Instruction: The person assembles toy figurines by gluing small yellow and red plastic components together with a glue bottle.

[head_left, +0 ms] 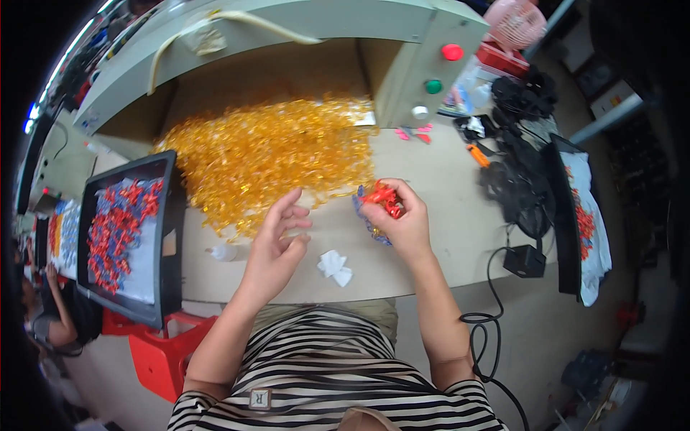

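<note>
My right hand [408, 224] is closed over the table, pinching a small shiny red piece [381, 195] between thumb and fingers. Blue-purple bits show beside and below the red, partly covered by the hand; I cannot tell whether they are held too. To its left, my left hand [277, 241] hangs with fingers apart and nothing in it. Beyond both hands spreads a wide heap of shiny golden-yellow translucent pieces [269, 158]. A crumpled white tissue [335, 267] lies on the tabletop between my forearms. Next to my left wrist is a small whitish bottle [223, 252].
A black tray [172, 215] of red and blue pieces stands at the left, another black tray [568, 237] at the right. The grey machine housing [402, 72] overhangs the heap. Pink-handled scissors [413, 134], black cloth [514, 187] and a cable [492, 287] lie rightward. A red stool [162, 363] stands below left.
</note>
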